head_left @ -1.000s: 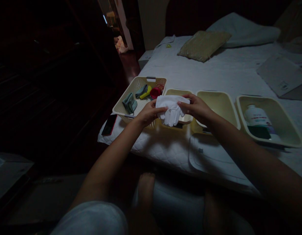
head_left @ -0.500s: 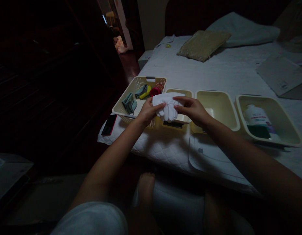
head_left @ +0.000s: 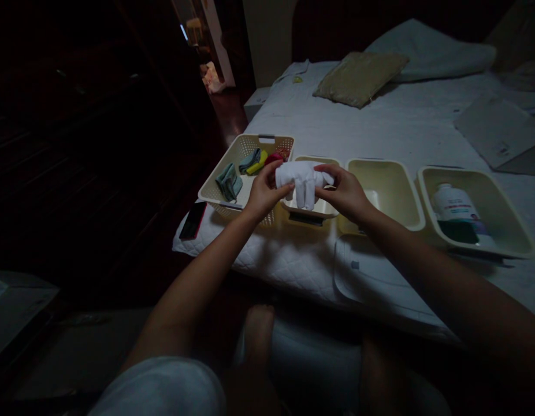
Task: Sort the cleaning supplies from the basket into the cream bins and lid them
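Cloth (head_left: 303,182) between hands (head_left: 264,193) (head_left: 345,193), over tray rim (head_left: 313,160)

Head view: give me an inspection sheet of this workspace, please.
surface: quilted white mattress on a bed.
things: white cloth pinched between both hands, above a small cream plastic tray; beside it, a cream perforated basket holds a teal cloth and other small cloths.
clutter: phone at the mattress edge; white bottle in a larger cream tray; olive cushion.
hands: left hand and right hand both hold the white cloth.
cables: nothing seen.
surroundings: dim room, with a doorway beyond dark furniture.
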Available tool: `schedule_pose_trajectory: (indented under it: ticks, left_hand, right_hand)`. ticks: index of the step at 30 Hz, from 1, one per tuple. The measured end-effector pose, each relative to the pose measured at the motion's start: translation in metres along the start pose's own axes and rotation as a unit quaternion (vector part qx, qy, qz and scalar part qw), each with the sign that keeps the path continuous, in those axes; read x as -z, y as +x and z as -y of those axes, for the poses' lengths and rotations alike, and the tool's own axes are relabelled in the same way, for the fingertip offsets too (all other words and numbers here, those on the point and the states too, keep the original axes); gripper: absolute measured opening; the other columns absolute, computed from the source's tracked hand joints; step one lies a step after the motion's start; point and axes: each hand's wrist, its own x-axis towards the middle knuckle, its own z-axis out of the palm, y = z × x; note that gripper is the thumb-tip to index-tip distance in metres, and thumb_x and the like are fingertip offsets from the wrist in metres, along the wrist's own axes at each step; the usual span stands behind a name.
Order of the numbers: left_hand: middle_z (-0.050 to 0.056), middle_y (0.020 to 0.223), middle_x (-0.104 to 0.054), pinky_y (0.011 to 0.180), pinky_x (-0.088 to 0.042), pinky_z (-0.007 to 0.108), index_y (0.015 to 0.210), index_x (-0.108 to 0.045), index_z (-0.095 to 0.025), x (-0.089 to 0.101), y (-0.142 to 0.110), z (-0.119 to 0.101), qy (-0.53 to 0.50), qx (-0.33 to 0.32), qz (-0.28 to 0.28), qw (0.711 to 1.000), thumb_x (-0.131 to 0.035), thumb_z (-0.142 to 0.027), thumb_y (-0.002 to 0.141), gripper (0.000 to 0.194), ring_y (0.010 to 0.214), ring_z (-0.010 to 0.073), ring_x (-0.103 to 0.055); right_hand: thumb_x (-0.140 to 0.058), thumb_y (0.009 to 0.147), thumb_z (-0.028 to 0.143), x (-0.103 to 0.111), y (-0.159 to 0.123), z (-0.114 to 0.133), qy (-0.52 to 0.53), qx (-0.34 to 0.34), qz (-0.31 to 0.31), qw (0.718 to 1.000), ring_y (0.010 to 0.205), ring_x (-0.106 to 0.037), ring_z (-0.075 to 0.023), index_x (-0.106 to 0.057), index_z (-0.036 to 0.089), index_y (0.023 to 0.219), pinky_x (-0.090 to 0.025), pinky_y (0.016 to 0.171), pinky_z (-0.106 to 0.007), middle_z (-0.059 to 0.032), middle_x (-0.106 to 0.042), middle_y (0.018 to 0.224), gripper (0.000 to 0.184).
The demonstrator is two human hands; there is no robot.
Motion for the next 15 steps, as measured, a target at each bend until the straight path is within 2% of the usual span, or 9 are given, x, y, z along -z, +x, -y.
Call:
schedule_pose_trajectory:
  ticks: [5,9,12,15]
  left_hand:
    - [0.003,0.09,-0.065,0.082,-0.049,0.031,0.092,-0.066,-0.017,0.0032,0.002,0.0059,0.092,-0.056,0.003,0.994,-0.076,-0.022,0.06,0.034,0.084,0.0169,-0.062]
    - [0.005,0.097,-0.061,0.078,-0.048,0.028,0.081,-0.067,-0.018,0.0053,0.0004,0.002,0.153,-0.097,-0.015,0.983,-0.077,-0.025,0.06,0.024,0.093,0.0182,-0.058]
    - [0.006,0.106,-0.059,0.082,-0.046,0.027,0.076,-0.063,-0.018,0.0031,-0.0006,-0.0015,0.125,-0.097,-0.007,0.987,-0.077,-0.022,0.06,0.022,0.105,0.0193,-0.055]
    - [0.002,0.088,-0.06,0.08,-0.045,0.026,0.077,-0.056,-0.018,0.0002,-0.0002,-0.0011,0.068,-0.05,0.019,0.996,-0.075,-0.02,0.062,0.024,0.09,0.0158,-0.058]
  right_hand:
    - [-0.074,0.062,0.032,0.0032,-0.0004,-0.0019,-0.044,0.021,-0.01,0.999,0.073,-0.058,-0.0177,-0.064,0.017,0.096,-0.053,0.069,-0.035,-0.0043,-0.063,0.089,0.038]
    - [-0.072,0.065,0.034,0.006,-0.0003,-0.0057,-0.085,0.044,-0.023,0.995,0.081,-0.057,-0.0205,-0.064,0.018,0.089,-0.052,0.071,-0.036,-0.0054,-0.059,0.09,0.03]
    - [-0.074,0.065,0.034,0.0069,-0.0008,-0.0044,-0.116,0.063,-0.043,0.99,0.095,-0.054,-0.0251,-0.065,0.019,0.085,-0.051,0.076,-0.039,-0.0086,-0.053,0.1,0.027]
    - [-0.075,0.066,0.036,0.0079,-0.0007,-0.0007,-0.137,0.09,-0.041,0.986,0.109,-0.05,-0.028,-0.064,0.02,0.083,-0.046,0.091,-0.045,-0.0092,-0.051,0.107,0.027]
